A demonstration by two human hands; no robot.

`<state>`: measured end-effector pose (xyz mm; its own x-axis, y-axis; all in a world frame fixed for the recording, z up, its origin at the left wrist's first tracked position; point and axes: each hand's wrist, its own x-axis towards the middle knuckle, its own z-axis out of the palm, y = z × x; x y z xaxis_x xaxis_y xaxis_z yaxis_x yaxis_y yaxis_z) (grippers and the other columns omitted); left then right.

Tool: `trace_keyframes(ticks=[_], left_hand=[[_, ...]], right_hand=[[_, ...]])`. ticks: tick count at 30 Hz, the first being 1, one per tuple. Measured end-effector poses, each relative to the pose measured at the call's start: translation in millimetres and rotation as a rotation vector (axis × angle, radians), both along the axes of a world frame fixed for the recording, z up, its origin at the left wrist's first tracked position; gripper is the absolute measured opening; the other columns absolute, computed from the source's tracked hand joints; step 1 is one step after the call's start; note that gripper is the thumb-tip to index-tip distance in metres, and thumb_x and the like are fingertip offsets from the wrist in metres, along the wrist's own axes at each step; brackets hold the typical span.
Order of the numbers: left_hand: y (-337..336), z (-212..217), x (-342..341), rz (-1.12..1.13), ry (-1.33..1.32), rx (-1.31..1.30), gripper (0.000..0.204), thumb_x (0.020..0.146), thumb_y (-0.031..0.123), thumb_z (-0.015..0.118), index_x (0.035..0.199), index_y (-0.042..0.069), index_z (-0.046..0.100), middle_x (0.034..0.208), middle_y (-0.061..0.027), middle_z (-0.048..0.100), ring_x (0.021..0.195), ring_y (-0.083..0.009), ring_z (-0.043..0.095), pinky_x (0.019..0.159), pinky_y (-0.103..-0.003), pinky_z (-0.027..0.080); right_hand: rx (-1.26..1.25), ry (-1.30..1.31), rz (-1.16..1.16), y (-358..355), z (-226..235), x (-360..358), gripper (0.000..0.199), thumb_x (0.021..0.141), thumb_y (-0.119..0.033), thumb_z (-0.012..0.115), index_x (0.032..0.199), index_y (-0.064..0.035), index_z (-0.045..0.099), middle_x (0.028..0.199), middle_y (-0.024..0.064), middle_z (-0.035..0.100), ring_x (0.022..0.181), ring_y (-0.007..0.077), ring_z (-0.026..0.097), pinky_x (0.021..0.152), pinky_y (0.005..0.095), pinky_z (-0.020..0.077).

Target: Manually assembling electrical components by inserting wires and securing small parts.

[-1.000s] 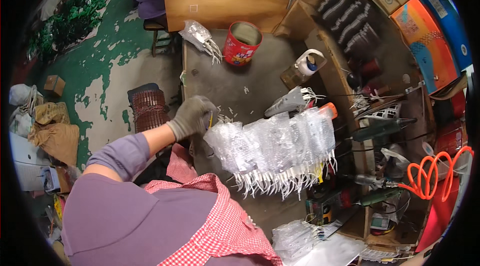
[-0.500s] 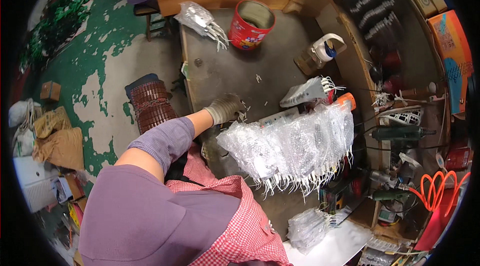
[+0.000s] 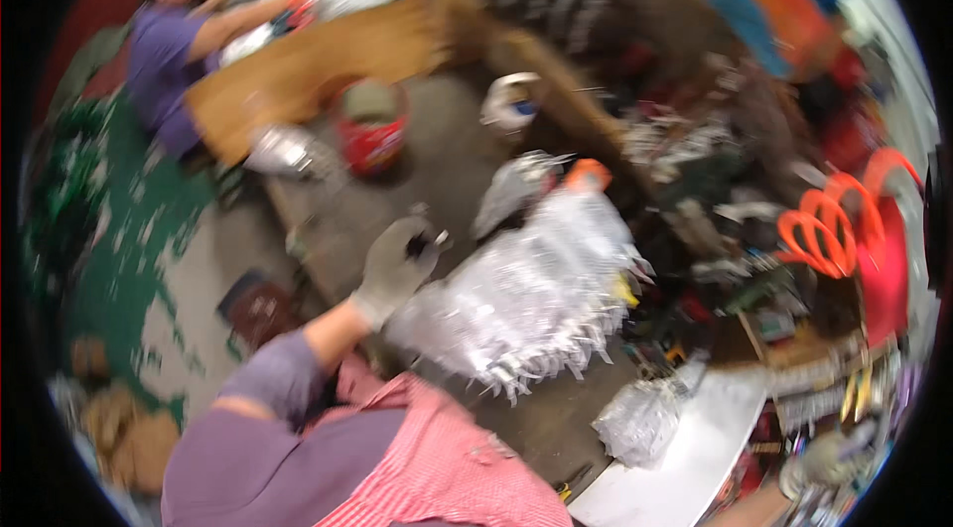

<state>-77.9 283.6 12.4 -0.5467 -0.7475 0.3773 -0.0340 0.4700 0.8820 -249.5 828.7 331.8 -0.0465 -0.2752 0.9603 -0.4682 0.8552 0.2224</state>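
My left hand [image 3: 399, 261], in a pale glove, is over the worktop beside the left end of a row of clear bubble-wrap bags [image 3: 526, 289]. Its fingers look curled; what they hold, if anything, is hidden. Small white pieces [image 3: 442, 241] show at its fingertips. White strands stick out along the near edge of the bags. At the lower right edge, my right hand [image 3: 829, 462], gloved and blurred, reaches among cluttered small items beyond a white board [image 3: 675, 458]. Whether its fingers grip anything is smeared. A smaller wrapped bundle [image 3: 640, 423] lies partly on that board.
A red bucket [image 3: 372, 135] and a white-topped jug [image 3: 511, 105] stand at the back. Another wrapped bundle [image 3: 288, 150] lies near the far left edge. A wooden partition [image 3: 318, 70] separates a co-worker [image 3: 174, 51]. An orange coiled hose [image 3: 824, 229] hangs at the right.
The view has swung to the right and blurred. My right hand has come into sight at the lower right. My left hand's back now faces up, near the bags.
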Motion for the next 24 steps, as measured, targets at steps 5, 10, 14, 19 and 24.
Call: trace_keyframes(ticks=[5,10,14,19,24], left_hand=[[101,145,-16,-0.667,0.405,-0.361,0.031,0.064,-0.002,0.076,0.092,0.007,0.065,0.081,-0.0084,0.063,0.075,-0.0262,0.063,0.068,-0.036,0.051],[159,163,-43,-0.938,0.477,-0.434,0.042,0.061,-0.001,0.079,0.1,0.009,0.066,0.102,-0.0096,0.065,0.087,-0.0297,0.065,0.077,-0.038,0.053],[143,144,-21,-0.729,0.381,-0.534,0.05,0.067,0.001,0.076,0.114,0.006,0.062,0.111,-0.0165,0.062,0.1,-0.0349,0.06,0.086,-0.041,0.05],[46,9,53,-0.266,-0.227,-0.692,0.04,0.062,-0.001,0.07,0.101,0.003,0.065,0.113,-0.0216,0.061,0.104,-0.0398,0.057,0.089,-0.047,0.048],[-17,-97,164,-0.208,-0.569,-0.44,0.035,0.063,0.014,0.071,0.098,0.007,0.067,0.109,-0.0224,0.06,0.101,-0.0434,0.057,0.086,-0.049,0.049]], right_hand=[[-0.176,-1.188,0.875,-194,-98,86,0.018,0.078,-0.011,0.075,0.093,-0.0052,0.067,0.092,0.008,0.067,0.089,0.0197,0.063,0.079,0.0315,0.0502],[-0.446,-1.147,1.069,-202,-135,99,0.015,0.085,-0.006,0.075,0.095,-0.0063,0.064,0.084,0.0033,0.064,0.078,0.015,0.062,0.071,0.0268,0.049],[-0.739,-0.39,0.957,-146,-101,21,0.008,0.09,-0.005,0.064,0.091,-0.0071,0.057,0.072,0.0024,0.056,0.066,0.0133,0.054,0.064,0.0273,0.0468],[-0.753,0.022,0.165,-15,77,-164,0.02,0.095,-0.024,0.065,0.097,-0.0047,0.064,0.085,0.0072,0.069,0.075,0.0132,0.063,0.07,0.0297,0.0508],[-0.283,-0.773,0.107,106,130,-249,0.033,0.096,-0.026,0.059,0.123,-0.0054,0.063,0.112,0.0117,0.069,0.094,0.0189,0.066,0.079,0.0348,0.053]])
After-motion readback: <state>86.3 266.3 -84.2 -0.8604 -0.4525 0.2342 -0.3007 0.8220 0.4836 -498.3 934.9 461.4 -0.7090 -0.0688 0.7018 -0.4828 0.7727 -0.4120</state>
